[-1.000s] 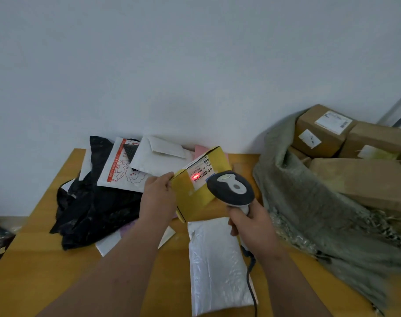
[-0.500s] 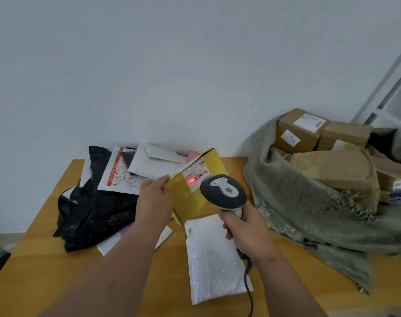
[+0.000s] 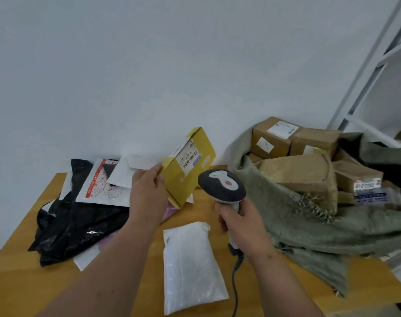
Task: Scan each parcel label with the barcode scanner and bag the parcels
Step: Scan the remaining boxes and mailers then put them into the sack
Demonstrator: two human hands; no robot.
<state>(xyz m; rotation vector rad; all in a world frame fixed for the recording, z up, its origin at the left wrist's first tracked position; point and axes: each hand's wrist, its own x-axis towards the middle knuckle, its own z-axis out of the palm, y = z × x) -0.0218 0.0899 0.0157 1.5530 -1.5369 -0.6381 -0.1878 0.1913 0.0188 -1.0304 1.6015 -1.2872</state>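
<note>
My left hand grips a yellow cardboard box by its left end and holds it tilted above the table, its white barcode label facing me. My right hand is wrapped round the handle of a dark grey barcode scanner, whose head sits just right of and below the box. No red light shows on the label. The scanner's cable hangs down toward me. A grey-green woven sack lies open at the right with several brown cardboard parcels inside.
A white padded mailer lies on the wooden table in front of me. At the left, a black plastic bag and white mailers, one with red print, are piled up. White shelving stands far right.
My left hand has lifted the yellow box up and to the right. The red scan light on the label has gone out. The camera view has swung right, showing more of the sack.
</note>
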